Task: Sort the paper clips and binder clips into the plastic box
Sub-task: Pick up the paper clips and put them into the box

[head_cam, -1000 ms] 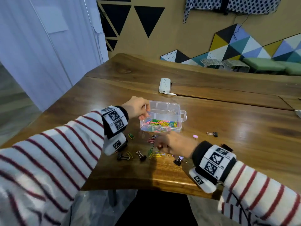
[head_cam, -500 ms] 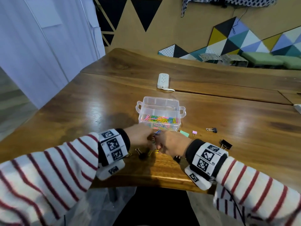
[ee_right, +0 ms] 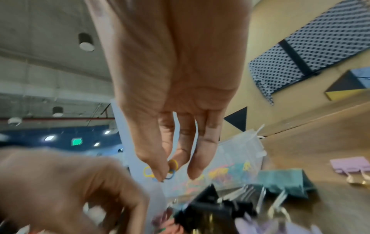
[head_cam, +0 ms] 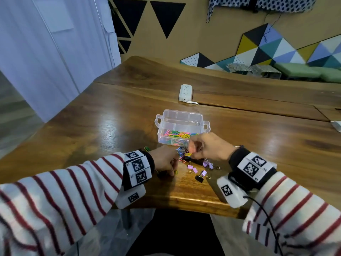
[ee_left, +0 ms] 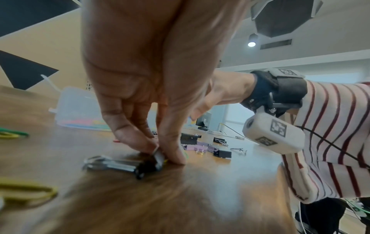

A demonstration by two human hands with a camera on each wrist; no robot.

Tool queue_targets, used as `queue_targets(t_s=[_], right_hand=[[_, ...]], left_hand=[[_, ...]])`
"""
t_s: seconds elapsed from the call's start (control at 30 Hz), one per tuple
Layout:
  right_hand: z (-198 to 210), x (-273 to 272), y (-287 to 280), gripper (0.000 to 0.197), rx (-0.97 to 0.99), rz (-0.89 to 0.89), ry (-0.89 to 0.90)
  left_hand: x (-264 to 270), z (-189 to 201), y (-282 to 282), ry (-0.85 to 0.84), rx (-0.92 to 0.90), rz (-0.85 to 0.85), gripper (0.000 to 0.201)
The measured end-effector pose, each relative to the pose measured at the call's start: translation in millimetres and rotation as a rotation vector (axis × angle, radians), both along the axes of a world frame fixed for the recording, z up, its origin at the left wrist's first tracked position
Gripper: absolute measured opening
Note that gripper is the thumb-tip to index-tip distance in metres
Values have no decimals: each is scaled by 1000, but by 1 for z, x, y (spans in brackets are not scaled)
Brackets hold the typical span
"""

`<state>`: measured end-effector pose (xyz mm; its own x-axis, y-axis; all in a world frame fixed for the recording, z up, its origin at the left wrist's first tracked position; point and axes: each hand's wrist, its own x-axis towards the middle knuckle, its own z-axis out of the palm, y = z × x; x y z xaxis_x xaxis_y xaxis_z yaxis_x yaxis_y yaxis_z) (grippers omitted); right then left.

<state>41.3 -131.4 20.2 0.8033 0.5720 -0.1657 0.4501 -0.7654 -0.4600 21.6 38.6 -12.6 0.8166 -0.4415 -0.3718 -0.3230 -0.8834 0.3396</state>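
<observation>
The clear plastic box [head_cam: 181, 118] stands mid-table, with coloured paper clips [head_cam: 177, 134] in its near compartment. My left hand [head_cam: 166, 161] is down on the table in front of it, thumb and fingers pinching a black binder clip [ee_left: 148, 163] that lies on the wood. My right hand [head_cam: 204, 146] hovers just above the pile, pinching yellow and blue paper clips [ee_right: 172, 171] between thumb and forefinger. Purple binder clips [head_cam: 192, 169] and a black binder clip [head_cam: 199, 178] lie scattered between my hands, and also show as purple binder clips [ee_left: 197, 147] in the left wrist view.
A white power strip [head_cam: 185, 92] with its cord lies behind the box. Green and yellow paper clips [ee_left: 12, 134] sit left of my left hand. The table's near edge [head_cam: 184, 206] runs just behind my wrists. A bench with green cushions [head_cam: 304, 71] stands beyond the table.
My left hand left the box's side and came down to the pile near the table edge. My right hand rose slightly from the pile with paper clips pinched. Camera tilted lower.
</observation>
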Motion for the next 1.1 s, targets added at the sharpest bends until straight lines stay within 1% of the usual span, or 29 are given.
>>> queue_targets(t_s=[0.1,0.17,0.27,0.33,0.4,0.47,0.53,0.6,0.67,0.73,0.77,0.8,0.87,0.93,1.0,1.1], right_hand=[[14,10,-10,19,176,-106,139],[18,21,-14,18,268,-171,172],[16,42,-14,10,308,-308,28],[10,53,-8,11,348,-388,-38],[4,61,-2,11,355,-415,-79],[-2,65,5,11,293,-411,-105],[-5,63,11,13,183,-380,-99],[-8,61,14,18,70,-316,-133],[-8,52,16,24,23,-249,-206],[-5,39,16,26,10,-120,-262],[-3,31,17,25,-30,-41,-267],[-2,22,18,22,-103,27,-247],[-2,6,21,19,-298,102,-204],[-7,-2,23,28,-437,119,-210],[-10,-2,23,35,-456,106,-225],[-13,1,24,44,-402,83,-190]], left_hand=[[1,0,3,25,-1,-33,23],[3,3,8,33,-16,-50,20],[17,19,16,35,-144,34,16],[33,35,22,-9,-196,121,12],[52,49,26,-63,-289,207,11],[67,57,27,-141,-358,294,13],[79,59,25,-191,-335,321,14],[85,57,22,-187,-277,300,15],[86,55,20,-176,-230,274,22],[80,54,22,-192,-192,249,29],[77,55,24,-212,-170,226,32],[72,55,28,-227,-144,201,33],[61,56,35,-238,-107,154,33],[47,55,43,-234,-118,137,29],[34,51,49,-231,-147,131,25],[24,39,54,-198,-135,108,24]])
